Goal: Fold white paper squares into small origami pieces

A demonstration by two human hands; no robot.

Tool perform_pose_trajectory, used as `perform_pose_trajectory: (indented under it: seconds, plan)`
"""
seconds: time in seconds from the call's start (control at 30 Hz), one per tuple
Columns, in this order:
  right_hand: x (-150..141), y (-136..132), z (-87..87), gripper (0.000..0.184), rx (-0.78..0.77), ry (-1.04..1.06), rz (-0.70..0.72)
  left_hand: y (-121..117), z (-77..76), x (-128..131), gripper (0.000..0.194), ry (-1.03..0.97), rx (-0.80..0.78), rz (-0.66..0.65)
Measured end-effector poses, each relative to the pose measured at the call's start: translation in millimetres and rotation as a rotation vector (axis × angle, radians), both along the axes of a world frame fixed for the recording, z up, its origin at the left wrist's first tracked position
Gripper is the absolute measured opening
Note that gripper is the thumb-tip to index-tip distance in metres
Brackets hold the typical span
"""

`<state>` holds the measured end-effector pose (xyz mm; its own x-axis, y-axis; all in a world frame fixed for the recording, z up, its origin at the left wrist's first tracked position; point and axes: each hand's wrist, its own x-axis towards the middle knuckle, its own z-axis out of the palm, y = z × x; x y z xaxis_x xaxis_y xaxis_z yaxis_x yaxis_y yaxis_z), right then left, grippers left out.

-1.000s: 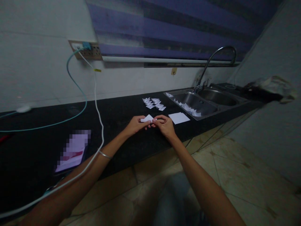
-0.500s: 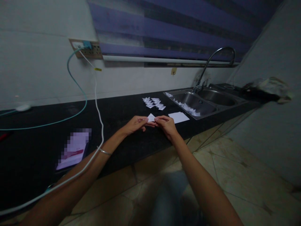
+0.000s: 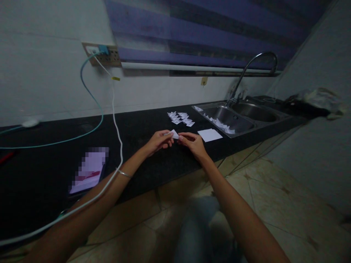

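Note:
Both hands meet over the black countertop (image 3: 142, 131), pinching a small folded white paper piece (image 3: 173, 134) between them. My left hand (image 3: 159, 140) grips its left side with curled fingers. My right hand (image 3: 192, 141) pinches the right side. Just to the right lies a flat white paper sheet (image 3: 210, 134). Behind the hands sits a cluster of several small folded paper pieces (image 3: 181, 118) on the counter.
A steel double sink (image 3: 241, 120) with a curved tap (image 3: 255, 62) holds more paper scraps (image 3: 219, 124). A phone (image 3: 89, 170) lies at the left. A white cable (image 3: 116, 128) and a teal cable (image 3: 90, 95) hang from a wall socket (image 3: 102, 54). Tiled floor lies below.
The paper between my fingers looks smaller and more folded than a second ago. Both hands stayed in the same spot above the counter edge.

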<state>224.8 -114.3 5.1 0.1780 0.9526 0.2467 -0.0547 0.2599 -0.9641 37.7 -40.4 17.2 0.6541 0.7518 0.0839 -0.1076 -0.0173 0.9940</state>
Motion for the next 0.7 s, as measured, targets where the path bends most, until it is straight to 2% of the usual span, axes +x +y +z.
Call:
perform_pose_trajectory:
  seconds: [0.13, 0.37, 0.7]
  plan:
    - [2.2, 1.6, -1.3, 0.038, -0.085, 0.138, 0.105, 4.8, -0.7, -4.0, 0.036, 0.003, -0.045, -0.03]
    - [-0.4, -4.7, 3.2, 0.028, -0.07, -0.039, 0.129, 10.4, -2.6, -4.9, 0.028, -0.002, -0.085, -0.052]
    - [-3.3, -8.9, 7.9, 0.025, -0.097, -0.11, 0.148, 15.6, -7.4, -4.5, 0.022, 0.021, -0.116, -0.026]
